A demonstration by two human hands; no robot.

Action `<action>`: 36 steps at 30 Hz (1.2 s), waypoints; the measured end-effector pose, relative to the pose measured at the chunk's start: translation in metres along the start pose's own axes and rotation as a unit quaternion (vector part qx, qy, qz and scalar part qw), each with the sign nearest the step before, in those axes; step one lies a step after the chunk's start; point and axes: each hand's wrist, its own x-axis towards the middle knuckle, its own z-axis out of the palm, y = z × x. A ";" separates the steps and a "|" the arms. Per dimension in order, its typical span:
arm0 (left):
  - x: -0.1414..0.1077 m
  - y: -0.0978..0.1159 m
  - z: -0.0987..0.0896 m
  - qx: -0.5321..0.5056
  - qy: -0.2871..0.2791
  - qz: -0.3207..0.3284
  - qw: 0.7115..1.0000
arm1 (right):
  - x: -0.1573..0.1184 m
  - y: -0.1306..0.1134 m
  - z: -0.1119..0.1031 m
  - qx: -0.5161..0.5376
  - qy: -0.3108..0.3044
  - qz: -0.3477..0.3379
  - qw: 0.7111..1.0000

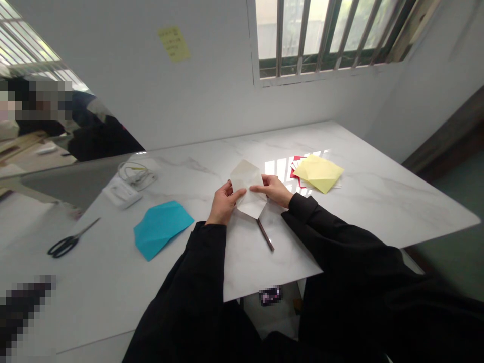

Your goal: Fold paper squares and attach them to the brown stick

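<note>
A white paper envelope [249,201] with creased flaps is held up over the table between my two hands. My left hand [224,200] pinches its left side, thumb on the front face and fingers behind. From the right, my right hand [277,190] grips the other edge, its thumb laid across the middle near the left thumb. Just below the envelope a thin dark brown stick [265,235] lies on the table, its upper end meeting the envelope's lower tip in view. What kind of stick it is, I cannot tell.
A blue folded paper [163,228] lies left of my left arm, with black-handled scissors [70,244] farther left. Behind them sit a white power strip [121,194] and its cable [136,174]. Yellow paper [319,174] covers red and white pieces at the right. A wall [212,91] bounds the back.
</note>
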 end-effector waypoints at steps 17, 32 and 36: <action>0.003 0.007 -0.003 0.017 0.039 -0.016 0.999 | 0.005 -0.004 -0.005 0.052 0.076 -0.002 0.996; -0.007 0.002 0.005 0.238 -0.076 0.179 0.951 | 0.008 -0.004 -0.010 0.060 0.120 0.025 0.991; -0.008 0.006 0.008 0.239 -0.049 0.173 0.954 | 0.007 -0.004 -0.011 0.028 0.111 0.024 0.993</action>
